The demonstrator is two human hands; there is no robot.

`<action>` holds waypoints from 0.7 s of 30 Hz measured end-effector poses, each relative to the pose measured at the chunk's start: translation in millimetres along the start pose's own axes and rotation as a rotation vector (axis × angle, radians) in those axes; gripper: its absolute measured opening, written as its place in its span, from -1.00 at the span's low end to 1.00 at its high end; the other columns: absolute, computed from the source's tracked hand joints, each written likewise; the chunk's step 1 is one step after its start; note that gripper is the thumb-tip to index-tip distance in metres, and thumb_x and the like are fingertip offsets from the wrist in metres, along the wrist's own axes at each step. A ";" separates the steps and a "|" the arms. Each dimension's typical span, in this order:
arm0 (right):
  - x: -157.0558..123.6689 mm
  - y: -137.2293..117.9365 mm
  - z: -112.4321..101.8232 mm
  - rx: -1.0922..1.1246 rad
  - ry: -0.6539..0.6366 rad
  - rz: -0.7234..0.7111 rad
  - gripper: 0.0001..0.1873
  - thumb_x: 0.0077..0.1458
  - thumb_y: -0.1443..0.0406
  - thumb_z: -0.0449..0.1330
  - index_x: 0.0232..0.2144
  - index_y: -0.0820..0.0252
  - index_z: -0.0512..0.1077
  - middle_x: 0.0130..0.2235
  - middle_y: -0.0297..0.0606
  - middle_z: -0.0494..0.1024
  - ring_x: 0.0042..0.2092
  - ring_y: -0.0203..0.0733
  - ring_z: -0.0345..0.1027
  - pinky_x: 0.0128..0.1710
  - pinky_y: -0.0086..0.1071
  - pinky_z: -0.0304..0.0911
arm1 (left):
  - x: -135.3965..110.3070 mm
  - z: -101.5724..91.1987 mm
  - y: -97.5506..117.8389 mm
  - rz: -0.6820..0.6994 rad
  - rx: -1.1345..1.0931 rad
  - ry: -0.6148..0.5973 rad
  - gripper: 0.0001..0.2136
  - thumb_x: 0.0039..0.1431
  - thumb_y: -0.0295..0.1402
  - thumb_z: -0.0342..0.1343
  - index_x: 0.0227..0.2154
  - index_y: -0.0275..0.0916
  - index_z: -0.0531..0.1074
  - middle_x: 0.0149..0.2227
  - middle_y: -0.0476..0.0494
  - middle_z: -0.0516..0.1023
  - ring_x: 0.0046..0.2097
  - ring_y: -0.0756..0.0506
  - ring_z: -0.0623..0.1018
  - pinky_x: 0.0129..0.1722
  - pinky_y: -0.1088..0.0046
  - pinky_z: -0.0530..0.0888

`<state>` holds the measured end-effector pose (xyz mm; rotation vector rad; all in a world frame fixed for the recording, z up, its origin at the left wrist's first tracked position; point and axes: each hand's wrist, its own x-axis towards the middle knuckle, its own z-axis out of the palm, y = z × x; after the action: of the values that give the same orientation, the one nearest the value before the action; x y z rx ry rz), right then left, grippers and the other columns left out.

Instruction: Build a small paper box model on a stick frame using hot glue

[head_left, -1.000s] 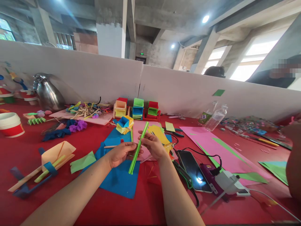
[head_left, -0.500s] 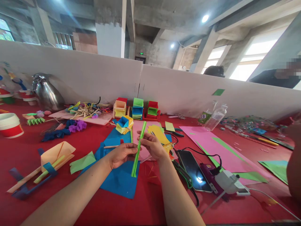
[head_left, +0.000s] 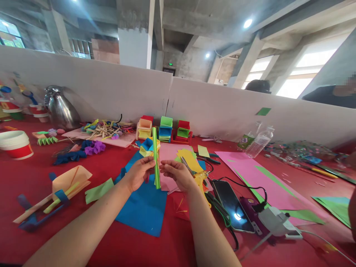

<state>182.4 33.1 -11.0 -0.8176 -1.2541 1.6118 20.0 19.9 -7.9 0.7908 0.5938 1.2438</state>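
Your left hand (head_left: 139,172) pinches the green paper strip (head_left: 155,154). Your right hand (head_left: 178,173), fingers narrowly parted, lies at its three o'clock

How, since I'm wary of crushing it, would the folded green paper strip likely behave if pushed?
The green paper strip is probably light: the left hand holds it in a simple pinch. Lengthwise it seems fairly stiff, as both ends extend straight without sagging. Pressed sideways, it might crease, since it looks thin and folded.

Green paper (head_left: 156,163) partly hides a yellow box (head_left: 147,149); the left edge crops a cup (head_left: 17,146).
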 end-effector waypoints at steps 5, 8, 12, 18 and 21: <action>1.5 9.4 7.2 0.001 -0.109 0.094 -0.72 -0.18 0.16 0.31 -0.52 0.29 0.43 -0.59 -0.40 0.40 -0.54 -0.42 0.25 -0.47 -0.49 0.20 | 2.5 -2.0 2.1 0.122 0.053 -0.006 -0.82 -0.14 -0.38 0.24 -0.43 -0.31 0.43 -0.47 -0.04 0.51 -0.42 0.01 0.48 -0.37 0.52 0.38; 0.4 10.2 8.4 0.033 -0.150 0.108 -0.70 -0.18 0.14 0.30 -0.51 0.29 0.43 -0.58 -0.40 0.40 -0.54 -0.42 0.25 -0.49 -0.50 0.20 | 1.1 -0.9 0.3 0.128 0.075 -0.036 -0.82 -0.12 -0.36 0.24 -0.41 -0.30 0.44 -0.45 -0.05 0.52 -0.41 0.00 0.48 -0.36 0.51 0.38; -1.7 10.1 8.3 0.023 -0.175 0.122 -0.72 -0.15 0.15 0.29 -0.49 0.29 0.45 -0.57 -0.37 0.41 -0.54 -0.42 0.26 -0.48 -0.49 0.19 | -0.9 0.0 -0.8 0.121 0.098 -0.049 -0.84 -0.11 -0.36 0.23 -0.43 -0.29 0.44 -0.48 -0.01 0.50 -0.45 0.04 0.45 -0.37 0.54 0.35; -3.6 11.2 10.1 0.038 -0.192 0.100 -0.76 -0.11 0.19 0.27 -0.44 0.27 0.47 -0.56 -0.39 0.40 -0.53 -0.43 0.25 -0.46 -0.50 0.17 | -4.0 4.0 1.6 0.129 0.091 -0.031 -0.84 -0.13 -0.36 0.24 -0.46 -0.30 0.42 -0.51 0.02 0.45 -0.46 0.07 0.40 -0.43 0.58 0.31; -4.2 9.8 11.3 0.028 -0.181 0.086 -0.80 -0.12 0.21 0.29 -0.49 0.27 0.47 -0.58 -0.41 0.39 -0.53 -0.43 0.24 -0.47 -0.51 0.15 | -5.3 6.4 2.6 0.136 0.089 -0.019 -0.83 -0.14 -0.37 0.25 -0.46 -0.30 0.41 -0.52 0.03 0.45 -0.49 0.08 0.38 -0.44 0.59 0.31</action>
<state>171.3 24.4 -17.6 -0.7301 -1.3341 1.8015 22.2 13.8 -2.1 0.9294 0.5906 1.3393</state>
